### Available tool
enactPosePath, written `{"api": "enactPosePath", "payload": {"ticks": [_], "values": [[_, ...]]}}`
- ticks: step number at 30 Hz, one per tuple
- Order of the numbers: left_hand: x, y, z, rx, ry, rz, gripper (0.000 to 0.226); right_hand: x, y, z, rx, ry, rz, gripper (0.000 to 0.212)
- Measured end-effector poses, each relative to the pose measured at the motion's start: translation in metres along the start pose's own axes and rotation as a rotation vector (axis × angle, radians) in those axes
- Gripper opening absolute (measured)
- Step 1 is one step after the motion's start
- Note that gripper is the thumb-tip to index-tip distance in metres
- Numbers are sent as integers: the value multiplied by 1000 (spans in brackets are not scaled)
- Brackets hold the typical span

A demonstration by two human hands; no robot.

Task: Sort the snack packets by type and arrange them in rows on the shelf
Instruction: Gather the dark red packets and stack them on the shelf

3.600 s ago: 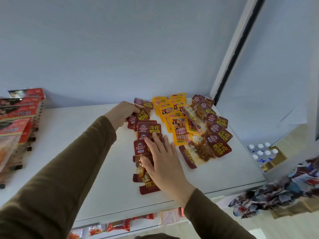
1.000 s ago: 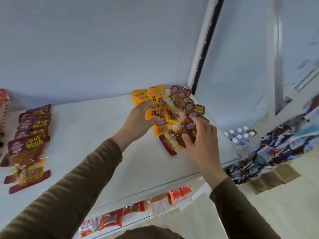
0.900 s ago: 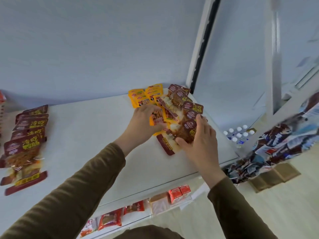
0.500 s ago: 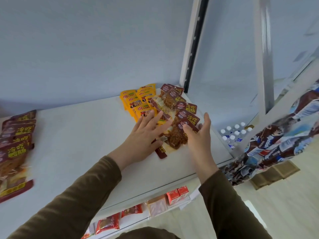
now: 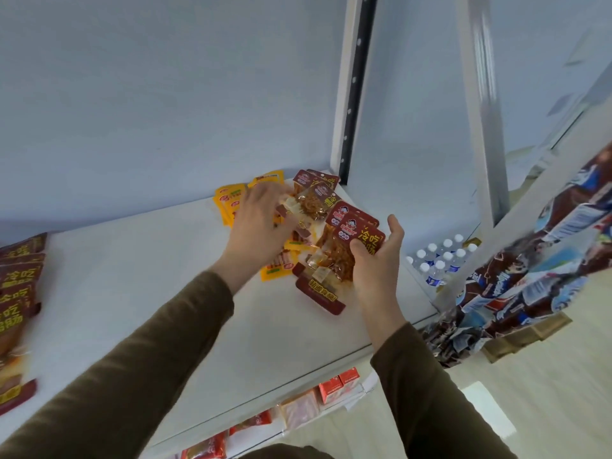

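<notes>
On the white shelf (image 5: 132, 293), at its right end, lies a mixed pile of yellow packets (image 5: 231, 200) and dark red packets (image 5: 318, 183). My right hand (image 5: 377, 263) grips a small stack of dark red packets (image 5: 354, 230), tilted up off the shelf with the thumb on its front. Over the yellow packets, my left hand (image 5: 261, 223) reaches with blurred fingers that pinch the lower end of a dark red packet with a clear window (image 5: 311, 200). A sorted row of dark red packets (image 5: 16, 293) lies at the shelf's left edge.
A white slotted upright (image 5: 351, 94) stands right behind the pile. Past the shelf's right end, water bottles (image 5: 440, 260) stand on the floor beside a heap of patterned wrappers (image 5: 530, 276). Red and orange packets (image 5: 331, 389) fill the lower shelf.
My right hand has closed round several dark red packets and lifted them off the pile. My left hand moved from lying flat on the pile to the far packets.
</notes>
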State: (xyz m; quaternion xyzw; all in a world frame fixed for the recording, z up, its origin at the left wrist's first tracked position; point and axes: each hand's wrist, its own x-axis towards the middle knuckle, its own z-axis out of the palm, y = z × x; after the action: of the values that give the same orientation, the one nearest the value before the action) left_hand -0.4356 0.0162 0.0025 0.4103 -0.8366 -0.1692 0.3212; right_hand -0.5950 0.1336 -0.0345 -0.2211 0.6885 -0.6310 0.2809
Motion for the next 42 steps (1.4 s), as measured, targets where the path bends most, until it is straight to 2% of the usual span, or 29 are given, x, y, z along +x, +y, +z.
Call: {"api": "enactPosePath", "payload": {"ticks": [2,6,10,13,18,22,24,29,33,37,42], "values": [[34,-5,-2,103,-51,-160,61,3,-4,8,-94,0,-22,70],[78,-6,11,371,-290,-283,103,5,-5,20,-650,25,-165,87],[99,-6,34,505,-498,-318,124,10,0,20,-687,37,-216,107],[107,-9,51,503,-537,-296,119,12,0,26,-656,34,-297,111],[117,-3,68,361,-450,-227,88,19,-1,30,-533,26,-344,103],[119,2,67,-45,-444,-174,65,24,-4,23,-410,94,-380,87],[115,4,66,-176,-401,-137,59,28,-5,16,-330,96,-340,80],[96,8,60,-324,-244,-113,53,33,-10,8,159,3,-75,79],[82,12,50,-504,-112,-180,52,32,-12,0,393,-50,37,65],[78,6,20,-657,15,-378,53,24,-29,-8,434,-138,4,59],[58,-6,-19,-997,-58,-550,48,13,-56,5,487,-414,-32,55]]}}
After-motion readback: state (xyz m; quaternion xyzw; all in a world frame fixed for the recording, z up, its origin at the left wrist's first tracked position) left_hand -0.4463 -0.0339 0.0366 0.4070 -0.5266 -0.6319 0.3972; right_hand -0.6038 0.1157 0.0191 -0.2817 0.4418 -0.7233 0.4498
